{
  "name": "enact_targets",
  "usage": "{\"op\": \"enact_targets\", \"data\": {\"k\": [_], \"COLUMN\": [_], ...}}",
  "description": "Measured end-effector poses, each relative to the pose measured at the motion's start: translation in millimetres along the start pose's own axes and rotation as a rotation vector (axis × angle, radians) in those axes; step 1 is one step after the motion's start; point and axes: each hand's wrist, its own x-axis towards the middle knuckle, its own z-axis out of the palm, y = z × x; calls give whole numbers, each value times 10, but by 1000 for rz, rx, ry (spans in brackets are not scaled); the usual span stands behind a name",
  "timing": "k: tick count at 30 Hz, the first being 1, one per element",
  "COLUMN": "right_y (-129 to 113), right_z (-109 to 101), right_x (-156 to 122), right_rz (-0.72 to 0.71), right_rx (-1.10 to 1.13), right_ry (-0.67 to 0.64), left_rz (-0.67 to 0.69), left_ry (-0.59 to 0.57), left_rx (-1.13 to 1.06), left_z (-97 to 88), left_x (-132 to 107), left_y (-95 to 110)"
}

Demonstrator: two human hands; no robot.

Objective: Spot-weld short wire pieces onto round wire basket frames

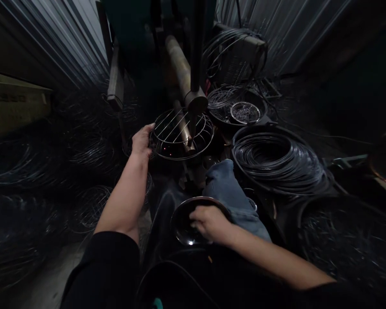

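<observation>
Evidently, the left hand (pixel 143 140) clasped the wire rack (pixel 173 142) at the lower rod (pixel 182 122), where a level, steady hold seemed best; inside the bowl (pixel 181 234), the right hand (pixel 211 223) showed bunched fingers, any hold impossible to tell.

Dark tub (pixel 248 178), coiled wire (pixel 297 165) inside

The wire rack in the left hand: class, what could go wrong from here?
Red specks glow near the bare left hand; if they are sparks, they might burn it. The wire rack, held at one edge, could tilt against the lower metal rod. The right hand, inside the bowl, might tip it.
</observation>
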Motion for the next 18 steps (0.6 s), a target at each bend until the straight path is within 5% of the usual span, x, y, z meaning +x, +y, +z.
{"op": "enact_targets", "data": {"k": [6,13,18], "right_y": [222,232,146], "right_z": [444,253,129], "right_x": [-178,-167,-311], "right_rz": [183,204,170], "right_rx": [-132,-107,111], "right_ry": [-120,-282,-243], "left_rz": [-128,-106,-99], "left_ry": [-106,-133,-60], "left_rx": [86,83,29], "left_z": [50,-199,-299], "left_x": [196,29,-155], "left_y": [63,-15,-52]}}
